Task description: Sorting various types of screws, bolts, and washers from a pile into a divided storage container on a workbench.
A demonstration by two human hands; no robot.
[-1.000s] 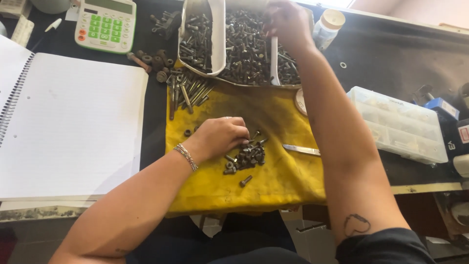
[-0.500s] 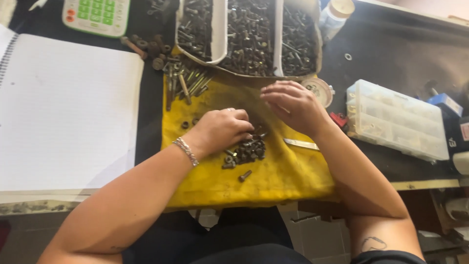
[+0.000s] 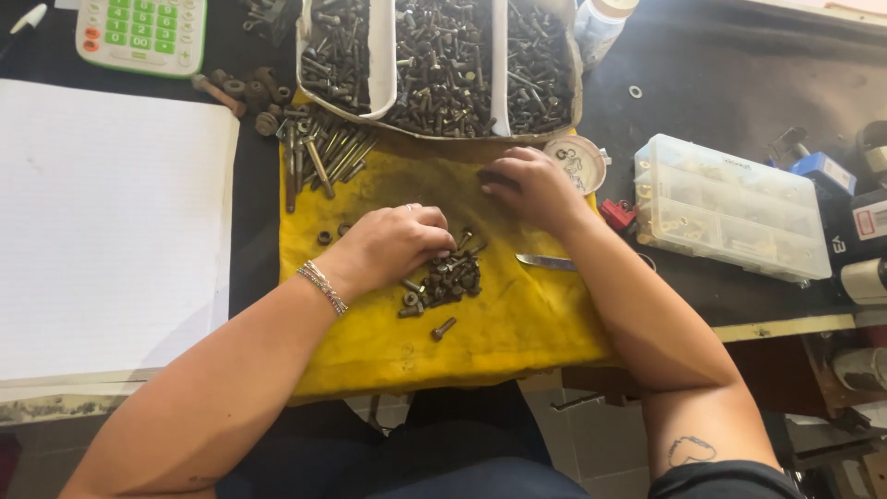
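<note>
A yellow cloth [image 3: 517,323] covers the middle of the bench. On it lies a small heap of dark bolts and nuts [image 3: 443,282]. My left hand [image 3: 393,240] rests palm down on the cloth, fingertips curled into the heap's upper left edge; whether it pinches a piece is hidden. My right hand [image 3: 531,185] lies flat on the cloth near its far edge, fingers pointing left, with nothing visible in it. A single bolt [image 3: 443,327] sits apart just below the heap.
A white divided tray [image 3: 383,65] full of screws stands at the back. Long rusty bolts [image 3: 323,157] lie left of it. A blade [image 3: 547,262], a round lid [image 3: 575,163], a clear parts box [image 3: 730,208], a white pad [image 3: 102,231], a calculator [image 3: 143,32].
My right hand came down from the screw tray at the back to the yellow cloth. My left hand stayed at the heap.
</note>
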